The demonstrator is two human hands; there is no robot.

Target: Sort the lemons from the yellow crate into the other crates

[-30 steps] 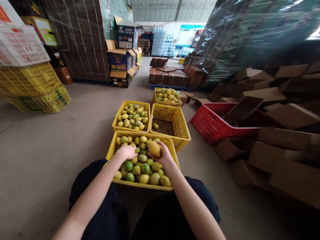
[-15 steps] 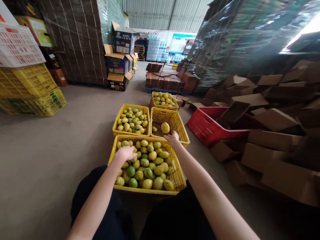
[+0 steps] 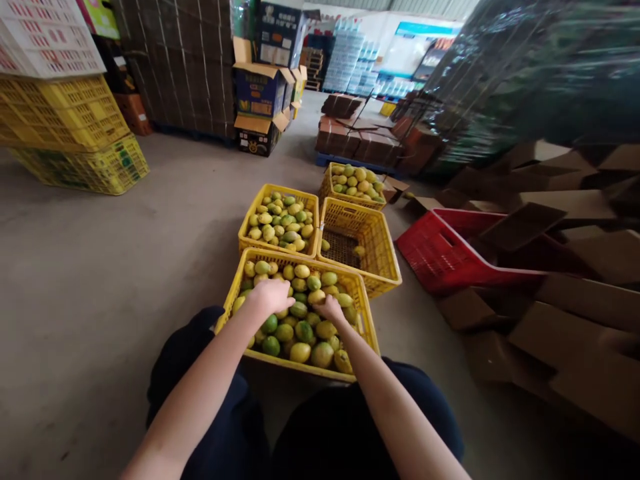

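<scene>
Yellow and green lemons point(image 3: 301, 351) fill the near yellow crate point(image 3: 300, 370) in front of my knees. Over its left middle, my left hand point(image 3: 271, 297) curls down with thumb and fingers about a lemon, mostly covered by the hand. My right hand point(image 3: 330, 309) reaches in from the right, its fingertips closed on a yellow lemon point(image 3: 317, 297). Behind on the right stands another yellow crate point(image 3: 385, 272) with a lemon point(image 3: 359, 251) and another point(image 3: 325, 245) on its bottom.
Lemons also fill a back-left crate point(image 3: 243, 237) and a farther crate point(image 3: 327, 187). To the right, a red crate point(image 3: 425, 260) stands among loose cardboard boxes point(image 3: 555, 347). Stacked yellow crates point(image 3: 65, 113) are at left, printed cartons point(image 3: 260, 90) behind.
A lemon in mid-air over the right-hand crate is now on its bottom. My right hand has come back to the near crate's lemons. My left hand has shifted slightly right; the view tilts down.
</scene>
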